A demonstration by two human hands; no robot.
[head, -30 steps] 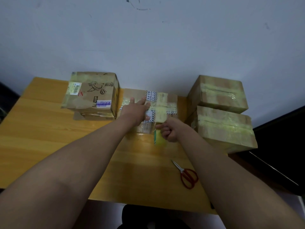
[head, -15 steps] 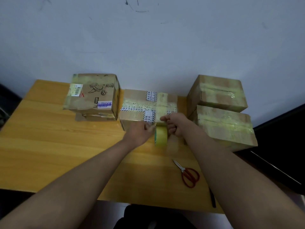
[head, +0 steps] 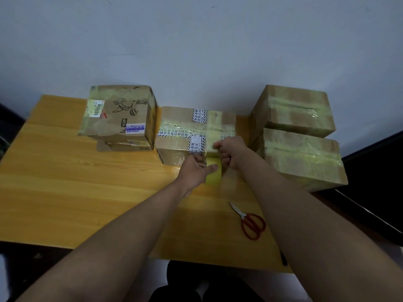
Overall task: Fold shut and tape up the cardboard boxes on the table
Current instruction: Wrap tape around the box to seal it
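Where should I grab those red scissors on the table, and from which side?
Take the scissors by the red loop handles, coming from above on the near side: they lie flat, blades closed and pointing away toward the boxes, handles toward you.

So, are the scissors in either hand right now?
No, the scissors lie on the table near the right forearm, while both hands are up at the tape roll.

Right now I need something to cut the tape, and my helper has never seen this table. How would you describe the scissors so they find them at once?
Start at the wooden table and go to its near edge on the right, in front of the two stacked boxes. The scissors lie flat there, closed, blades pointing away towards the wall. Their red handles set them apart from the brown cardboard and yellow tape.
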